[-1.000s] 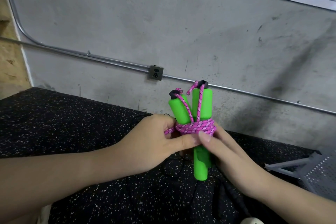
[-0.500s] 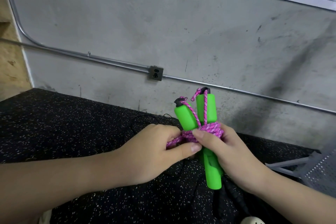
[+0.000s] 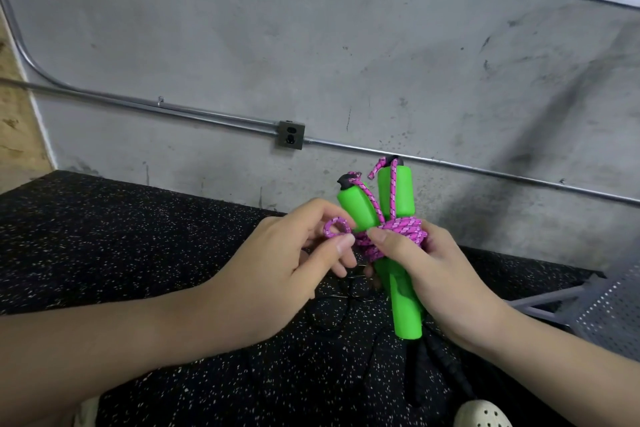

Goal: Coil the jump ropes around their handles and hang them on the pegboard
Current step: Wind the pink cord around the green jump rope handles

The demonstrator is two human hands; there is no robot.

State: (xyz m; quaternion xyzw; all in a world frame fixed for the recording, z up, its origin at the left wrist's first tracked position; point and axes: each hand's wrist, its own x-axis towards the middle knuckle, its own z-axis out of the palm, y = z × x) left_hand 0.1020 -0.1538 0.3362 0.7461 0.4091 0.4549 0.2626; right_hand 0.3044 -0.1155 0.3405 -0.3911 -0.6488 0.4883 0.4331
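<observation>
Two handles (image 3: 388, 215) upright w/ rope (image 3: 403, 230) coiled round; right hand (image 3: 433, 270) grips bundle, thumb on coil. Left hand (image 3: 291, 263) pinches end loop (image 3: 337, 227) at 9 o'clock. Tuck it under snugly, keep thumb pressure.

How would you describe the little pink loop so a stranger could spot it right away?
Start at the grey concrete wall, drop to the two bright green handles held over the speckled black floor. Beside them, the left hand pinches a small pink rope loop. Unlike the tight coil around the handles, it sticks out alone as an open ring.
</observation>
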